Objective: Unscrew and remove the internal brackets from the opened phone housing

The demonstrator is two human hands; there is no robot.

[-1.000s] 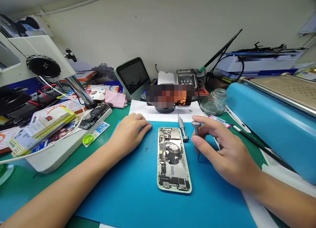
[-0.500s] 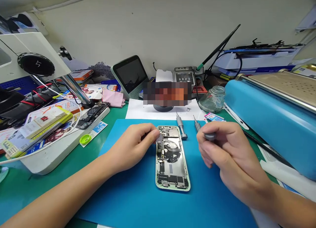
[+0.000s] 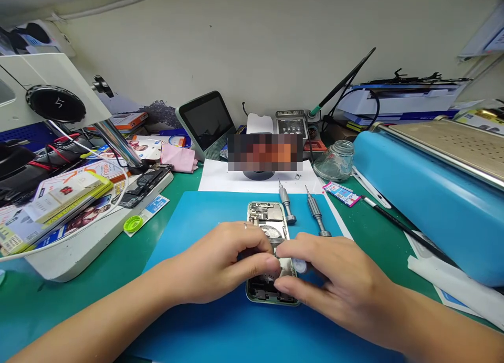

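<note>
An opened phone with a pale green frame lies on the blue mat, its inner parts bare. Over its lower half, my left hand pinches a small thin metal plate between thumb and fingers. My right hand meets it from the right, index finger and thumb apart beside the plate. A round-ended grey object shows under its palm, the rest hidden by the fingers. Two grey screwdrivers lie beyond the phone, one near its top edge and another just past my right hand.
White paper lies behind the mat, with a glass jar at its right. A blue machine stands at the right. On the left are a microscope stand, stacked boxes and a green cap.
My left hand has moved down the phone with the metal plate. My right hand has come left and in over the phone, its index finger and thumb now near the plate.
</note>
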